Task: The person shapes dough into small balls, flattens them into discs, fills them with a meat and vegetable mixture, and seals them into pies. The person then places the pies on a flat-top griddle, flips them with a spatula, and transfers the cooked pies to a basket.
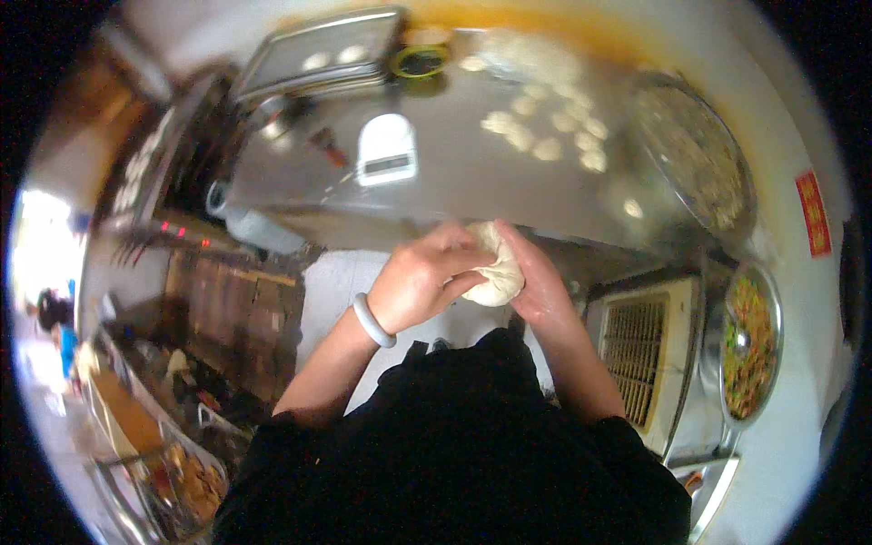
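A pale dough bun [501, 276], pleated and gathered on one side, is held between both hands in front of my body. My left hand [432, 269], with a light bangle on its wrist, pinches the gathered edge between thumb and fingers. Around the bun's far side curls the palm of my right hand [535, 272]. The bun hides parts of the fingers. Beyond the hands, several small dough pieces [548, 150] lie on the metal worktable [449, 177], with one dough piece [633, 208] apart from them.
A white digital scale [387, 146] and a brush [330, 146] lie on the table. Metal trays [320, 58] with two buns stand behind, beside a yellow-rimmed bowl [421, 63]. Rightward are a large pan of filling [691, 146] and a bowl of chopped filling [749, 347]. A person [58, 320] stands far left.
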The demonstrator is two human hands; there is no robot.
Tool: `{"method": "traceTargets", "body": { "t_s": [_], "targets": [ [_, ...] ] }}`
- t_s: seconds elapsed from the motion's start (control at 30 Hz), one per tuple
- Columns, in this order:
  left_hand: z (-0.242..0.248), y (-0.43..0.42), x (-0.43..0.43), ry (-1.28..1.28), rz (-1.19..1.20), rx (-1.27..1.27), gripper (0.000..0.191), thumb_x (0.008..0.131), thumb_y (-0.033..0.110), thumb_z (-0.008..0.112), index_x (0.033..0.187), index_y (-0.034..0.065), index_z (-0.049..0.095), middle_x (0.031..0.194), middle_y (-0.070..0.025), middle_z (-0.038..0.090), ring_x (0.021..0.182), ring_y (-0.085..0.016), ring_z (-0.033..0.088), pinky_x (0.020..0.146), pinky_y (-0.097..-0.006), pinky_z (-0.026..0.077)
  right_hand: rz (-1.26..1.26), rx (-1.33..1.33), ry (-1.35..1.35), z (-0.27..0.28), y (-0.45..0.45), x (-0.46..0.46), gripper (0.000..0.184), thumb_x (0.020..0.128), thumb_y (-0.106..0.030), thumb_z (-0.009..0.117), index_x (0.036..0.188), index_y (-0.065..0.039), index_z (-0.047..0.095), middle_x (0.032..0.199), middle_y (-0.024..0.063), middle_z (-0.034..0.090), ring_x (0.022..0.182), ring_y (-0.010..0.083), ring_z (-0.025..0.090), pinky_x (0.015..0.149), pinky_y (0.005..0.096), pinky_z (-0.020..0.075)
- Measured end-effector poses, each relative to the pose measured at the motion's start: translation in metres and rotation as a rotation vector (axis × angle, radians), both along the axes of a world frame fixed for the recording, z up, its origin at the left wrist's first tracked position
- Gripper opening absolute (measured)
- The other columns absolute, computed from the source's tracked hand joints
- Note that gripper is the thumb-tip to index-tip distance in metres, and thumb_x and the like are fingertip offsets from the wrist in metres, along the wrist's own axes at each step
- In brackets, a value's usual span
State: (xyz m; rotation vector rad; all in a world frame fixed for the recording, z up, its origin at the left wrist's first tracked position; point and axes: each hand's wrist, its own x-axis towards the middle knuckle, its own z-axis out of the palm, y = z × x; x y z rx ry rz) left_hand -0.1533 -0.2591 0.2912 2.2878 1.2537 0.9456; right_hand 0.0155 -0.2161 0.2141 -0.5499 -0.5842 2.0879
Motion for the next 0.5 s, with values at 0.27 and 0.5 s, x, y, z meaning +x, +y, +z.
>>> {"method": "traceTargets", "body": {
  "t_s": [0.27, 0.5],
  "targets": [
    [-0.007, -0.063, -0.121, -0.281, 0.638, 0.153, 0.024, 0.072, 0.009, 0.069, 0.095, 0.0066, 0.065, 0.093, -0.0099, 0.062, 0.070, -0.024, 0.061, 0.060, -0.0305, 0.051, 0.147, 0.091, -0.099, 0.031, -0.008, -0.170, 0.032, 0.091, -0.028, 0.048, 0.112, -0.004, 0.053, 0.104, 0.0057, 0.058, 0.095, 0.0146, 0.056, 0.083, 0.0296, 0.0453],
    [-0.028, -0.024, -0.216, -0.257, 0.859, 0.040, 0.018, 0.072, 0.010, 0.070, 0.089, 0.0031, 0.066, 0.079, -0.0094, 0.062, 0.060, -0.019, 0.060, 0.055, -0.0276, 0.048, 0.294, 0.302, -0.288, 0.017, 0.041, -0.288, 0.039, 0.088, -0.029, 0.054, 0.120, -0.006, 0.047, 0.111, 0.0043, 0.050, 0.107, 0.0144, 0.047, 0.091, 0.0295, 0.0376]
  ]
}}
